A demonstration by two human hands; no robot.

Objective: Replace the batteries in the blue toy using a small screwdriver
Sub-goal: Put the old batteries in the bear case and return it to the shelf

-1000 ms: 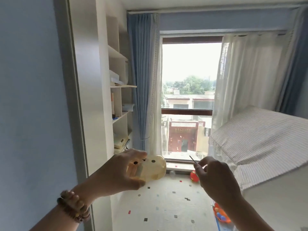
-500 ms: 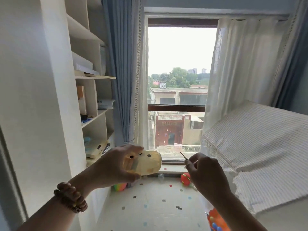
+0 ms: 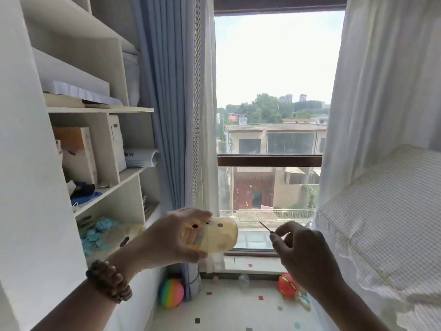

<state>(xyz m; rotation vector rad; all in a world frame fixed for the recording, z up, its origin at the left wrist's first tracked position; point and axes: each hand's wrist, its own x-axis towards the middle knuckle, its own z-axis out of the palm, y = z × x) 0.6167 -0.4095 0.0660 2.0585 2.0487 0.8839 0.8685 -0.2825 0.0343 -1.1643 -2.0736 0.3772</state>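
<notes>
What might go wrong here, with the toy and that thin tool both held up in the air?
The left hand grips the toy in midair; a slip would likely drop it to the floor. The right hand only pinches the thin screwdriver, whose tip points toward the toy and left hand, so it may poke a finger.

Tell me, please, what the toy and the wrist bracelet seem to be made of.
The toy looks like glossy, pale yellow, slightly translucent plastic: window light glows through its smooth shell. The bracelet seems matte brown wooden beads, rounded and dull; resin is possible.
</notes>
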